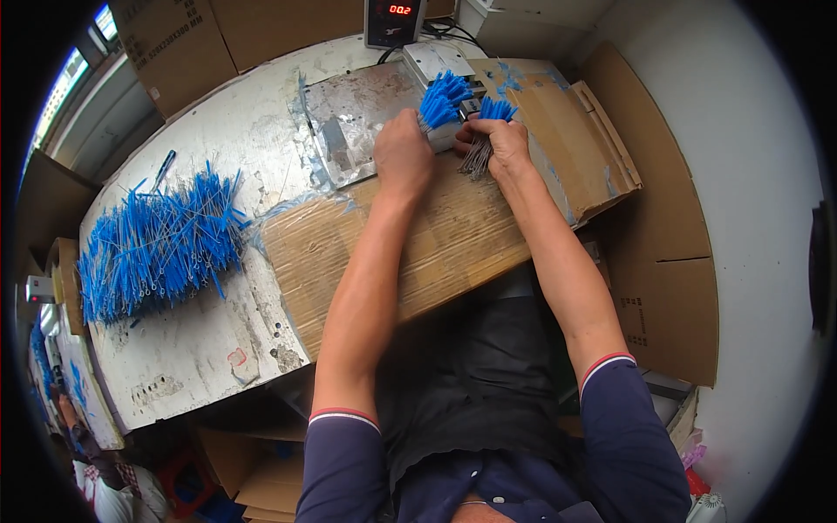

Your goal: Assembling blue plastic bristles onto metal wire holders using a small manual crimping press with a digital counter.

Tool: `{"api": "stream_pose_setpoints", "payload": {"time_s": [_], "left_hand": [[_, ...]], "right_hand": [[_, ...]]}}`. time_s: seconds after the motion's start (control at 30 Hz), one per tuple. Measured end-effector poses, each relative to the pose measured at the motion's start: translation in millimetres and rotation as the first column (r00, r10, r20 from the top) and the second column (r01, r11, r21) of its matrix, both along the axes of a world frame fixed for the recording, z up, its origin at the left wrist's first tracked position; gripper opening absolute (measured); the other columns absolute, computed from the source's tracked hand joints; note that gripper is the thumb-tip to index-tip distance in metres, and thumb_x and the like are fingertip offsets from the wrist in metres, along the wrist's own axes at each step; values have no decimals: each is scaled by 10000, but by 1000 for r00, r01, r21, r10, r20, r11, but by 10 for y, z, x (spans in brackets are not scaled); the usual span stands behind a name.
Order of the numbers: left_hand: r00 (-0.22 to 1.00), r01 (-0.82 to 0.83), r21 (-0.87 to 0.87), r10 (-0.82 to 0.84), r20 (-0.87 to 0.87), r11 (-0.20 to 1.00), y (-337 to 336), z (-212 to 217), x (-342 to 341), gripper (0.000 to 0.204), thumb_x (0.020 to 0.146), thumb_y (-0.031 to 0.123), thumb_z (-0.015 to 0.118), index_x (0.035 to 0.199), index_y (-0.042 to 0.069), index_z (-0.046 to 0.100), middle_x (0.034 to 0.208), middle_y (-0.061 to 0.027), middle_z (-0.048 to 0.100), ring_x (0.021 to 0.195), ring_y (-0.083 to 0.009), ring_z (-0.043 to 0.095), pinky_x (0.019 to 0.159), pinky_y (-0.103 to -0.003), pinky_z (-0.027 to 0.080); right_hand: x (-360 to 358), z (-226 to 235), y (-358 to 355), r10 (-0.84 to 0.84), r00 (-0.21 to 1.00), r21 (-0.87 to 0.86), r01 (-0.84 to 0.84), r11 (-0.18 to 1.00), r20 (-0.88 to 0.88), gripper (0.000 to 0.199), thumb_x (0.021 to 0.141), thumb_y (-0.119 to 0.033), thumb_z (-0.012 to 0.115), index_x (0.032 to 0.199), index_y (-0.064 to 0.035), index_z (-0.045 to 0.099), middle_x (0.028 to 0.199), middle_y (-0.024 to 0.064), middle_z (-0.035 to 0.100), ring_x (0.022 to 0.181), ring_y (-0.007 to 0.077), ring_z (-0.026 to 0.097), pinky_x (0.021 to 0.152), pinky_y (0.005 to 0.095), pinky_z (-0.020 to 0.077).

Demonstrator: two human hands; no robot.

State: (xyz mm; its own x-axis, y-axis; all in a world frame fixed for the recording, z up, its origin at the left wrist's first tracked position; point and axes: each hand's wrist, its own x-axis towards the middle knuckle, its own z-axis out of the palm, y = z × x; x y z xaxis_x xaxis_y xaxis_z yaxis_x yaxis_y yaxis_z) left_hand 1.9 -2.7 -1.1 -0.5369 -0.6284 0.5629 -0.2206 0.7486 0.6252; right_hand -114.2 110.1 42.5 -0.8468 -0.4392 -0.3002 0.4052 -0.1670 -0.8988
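My left hand [403, 157] is closed round the lower end of a bundle of thin wires with blue plastic ends [445, 98]. The blue ends fan out beyond my fist, beside a small metal machine [436, 63]. To the right, my right hand [508, 145] grips a second, smaller bundle of wires [477, 160]. Its bare wire ends hang below my fingers, and its blue ends [498, 109] stick out above them. Between the two bundles is a small block-shaped metal part [469, 107] of the machine. My fingers partly hide both bundles.
A large heap of blue-ended wires [166, 240] lies on the worn white table [196, 344] at left, near a pen [163, 171]. A digital display box [394, 22] stands at the back. Taped cardboard [392, 248] covers the front edge; a carton [567, 131] sits at right. Another person [109, 484] works at far left.
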Motion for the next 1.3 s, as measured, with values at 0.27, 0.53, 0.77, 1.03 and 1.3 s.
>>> {"api": "stream_pose_setpoints", "payload": {"time_s": [0.27,0.53,0.77,1.03,1.3], "left_hand": [[1000,-6,6,6,26,1000,30,29,-3,247,840,38,637,1086,43,627,901,-199,682,880,-393,661,775,-506,508],[1000,18,-136,-15,25,990,7,-16,-31,200,830,10,586,1023,33,634,909,-178,669,904,-364,649,792,-477,513],[996,-73,-123,79,48,990,-4,-45,-19,114,840,16,588,951,21,615,894,-177,663,882,-363,645,783,-474,511],[985,-164,43,166,-46,986,19,24,-16,109,866,65,656,948,40,588,851,-180,648,833,-397,633,723,-515,480],[985,-141,22,143,-93,990,-5,17,11,132,878,62,572,990,31,637,866,-191,653,850,-394,623,754,-500,484]], "right_hand": [[5,-46,63,-1,999,50,3,999,-35,107,795,119,702,865,91,626,773,166,670,622,281,696,520,436,631],[49,29,133,65,996,79,-60,995,-64,128,802,82,714,895,64,628,771,148,670,609,268,689,521,424,635],[102,28,120,124,983,182,-98,978,-138,153,805,88,697,870,18,578,721,128,638,545,227,651,449,377,575],[-61,36,-112,46,979,296,16,955,-200,166,768,132,652,829,11,556,672,133,608,505,236,628,421,391,540],[54,18,-117,22,968,259,45,965,-249,187,768,114,669,844,6,537,671,142,609,481,243,625,417,394,542]]}}
